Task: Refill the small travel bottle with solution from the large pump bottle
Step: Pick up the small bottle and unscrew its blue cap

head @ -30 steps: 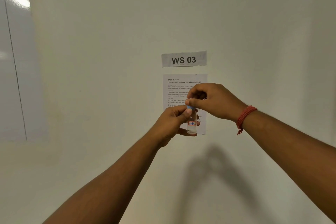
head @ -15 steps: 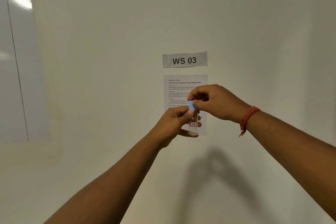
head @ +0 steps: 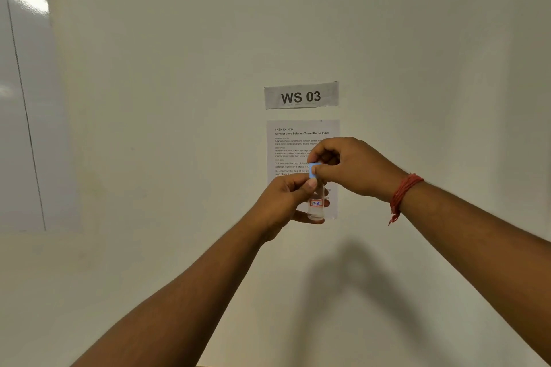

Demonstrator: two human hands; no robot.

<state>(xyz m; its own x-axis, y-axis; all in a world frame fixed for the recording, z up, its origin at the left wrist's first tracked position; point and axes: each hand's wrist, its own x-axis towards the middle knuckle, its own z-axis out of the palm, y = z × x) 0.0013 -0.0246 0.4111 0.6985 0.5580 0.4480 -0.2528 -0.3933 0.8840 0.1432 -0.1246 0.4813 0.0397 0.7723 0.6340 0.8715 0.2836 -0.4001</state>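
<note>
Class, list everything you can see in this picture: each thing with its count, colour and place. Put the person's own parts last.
Travel bottle: one, clear with a red-edged label, centre, held upright.
Cap: one, light blue, on top of the bottle.
WS 03 sign: one, grey-white, on the wall above.
Instruction sheet: one, white, behind the hands.
Whiteboard: one, white, far left.
Thread bracelet: one, red, right wrist.
Left hand: one, grips the bottle.
Right hand: one, pinches the cap.
</note>
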